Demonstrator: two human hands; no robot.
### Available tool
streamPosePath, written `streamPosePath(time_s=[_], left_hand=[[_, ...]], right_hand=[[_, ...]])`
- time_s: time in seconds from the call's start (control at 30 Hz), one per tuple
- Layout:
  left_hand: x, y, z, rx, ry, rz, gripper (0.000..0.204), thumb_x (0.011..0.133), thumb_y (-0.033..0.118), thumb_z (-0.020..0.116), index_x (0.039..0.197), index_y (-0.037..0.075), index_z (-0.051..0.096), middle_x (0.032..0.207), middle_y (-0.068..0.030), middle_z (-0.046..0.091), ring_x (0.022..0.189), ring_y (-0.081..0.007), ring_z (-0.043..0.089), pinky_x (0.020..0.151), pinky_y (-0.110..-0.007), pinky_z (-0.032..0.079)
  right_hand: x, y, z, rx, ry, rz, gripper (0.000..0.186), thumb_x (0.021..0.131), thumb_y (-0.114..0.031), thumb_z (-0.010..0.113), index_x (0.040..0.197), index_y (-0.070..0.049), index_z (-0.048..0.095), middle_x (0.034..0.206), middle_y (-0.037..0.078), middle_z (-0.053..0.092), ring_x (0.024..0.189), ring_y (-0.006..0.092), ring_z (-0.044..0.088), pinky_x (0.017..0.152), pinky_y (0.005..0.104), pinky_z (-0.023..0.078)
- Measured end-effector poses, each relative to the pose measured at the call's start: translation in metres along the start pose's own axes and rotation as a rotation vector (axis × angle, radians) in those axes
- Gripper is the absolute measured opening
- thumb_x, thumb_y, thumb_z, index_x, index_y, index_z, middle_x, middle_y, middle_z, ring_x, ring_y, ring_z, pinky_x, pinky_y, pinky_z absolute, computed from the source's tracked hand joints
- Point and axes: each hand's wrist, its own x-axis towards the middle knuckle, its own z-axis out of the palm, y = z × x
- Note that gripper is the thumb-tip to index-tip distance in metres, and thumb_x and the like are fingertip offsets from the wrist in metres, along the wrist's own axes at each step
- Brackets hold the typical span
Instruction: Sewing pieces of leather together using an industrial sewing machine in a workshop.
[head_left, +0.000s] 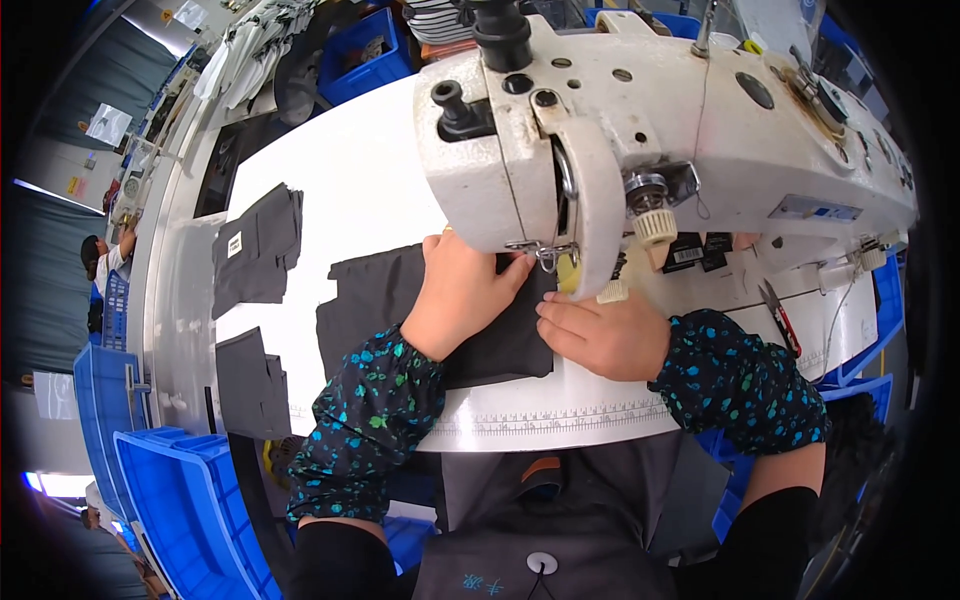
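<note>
Lays left hand (460,298) on dark grey fabric (370,300) partly beneath sewing machine (545,140) on white bench (335,160), rests right hand (608,335) at the fabric's right edge; cannot tell pinching from pressing with either

Dark curtains (45,265) flank a pale wall (60,168) near bright light (68,484).

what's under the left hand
Dark fabric lies under the left hand, on the white table. The stretch of cloth directly beneath the hand is covered and can't be seen.
</note>
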Motion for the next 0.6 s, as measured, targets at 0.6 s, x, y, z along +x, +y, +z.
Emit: streamPosePath(time_s=[0.6], left_hand=[[0.008, -0.016, 0.015, 0.067, 0.001, 0.033, 0.021, 0.078, 0.023, 0.076, 0.098, 0.015, 0.075, 0.095, -0.0102, 0.067, 0.096, -0.0331, 0.060, 0.077, -0.046, 0.038]], right_hand=[[-0.004, 0.009, -0.003, 0.032, -0.058, 0.043, 0.025, 0.082, -0.011, 0.062, 0.105, -0.002, 0.066, 0.111, 0.009, 0.068, 0.088, 0.0230, 0.068, 0.073, 0.0357, 0.055]])
